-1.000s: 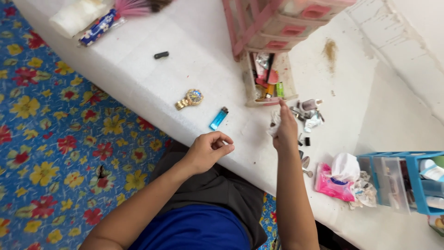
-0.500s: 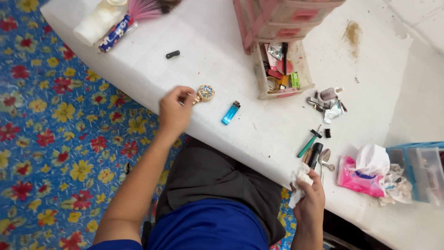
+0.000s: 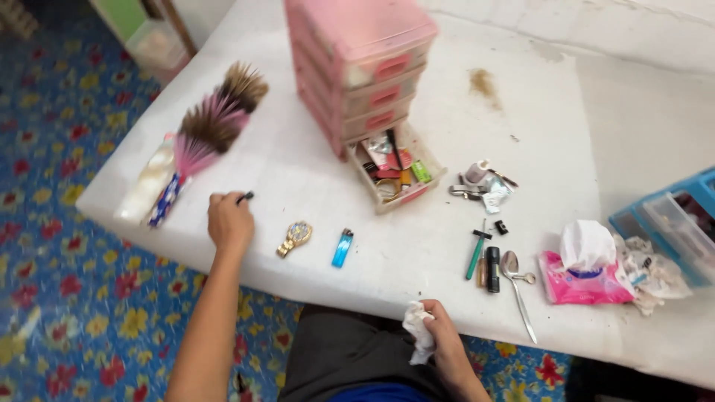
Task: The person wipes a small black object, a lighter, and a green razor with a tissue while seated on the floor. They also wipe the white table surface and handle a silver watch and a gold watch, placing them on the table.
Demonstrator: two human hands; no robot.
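Pinching a small black piece (image 3: 246, 196) on the white surface (image 3: 298, 160), the left hand (image 3: 229, 221) sits close to the watch (image 3: 295, 238) and could knock it off the edge. Right hand (image 3: 445, 335) grips a wadded tissue (image 3: 418, 332). An open pink drawer (image 3: 395, 173) holds jumbled cosmetics.

Both arms are bare from the elbow down, with no sleeves, watch, rings or bracelets on the left hand (image 3: 229, 222) or right hand (image 3: 447, 344). At 6 o'clock, a blue shirt hem shows above dark grey-brown trousers covering the lap.
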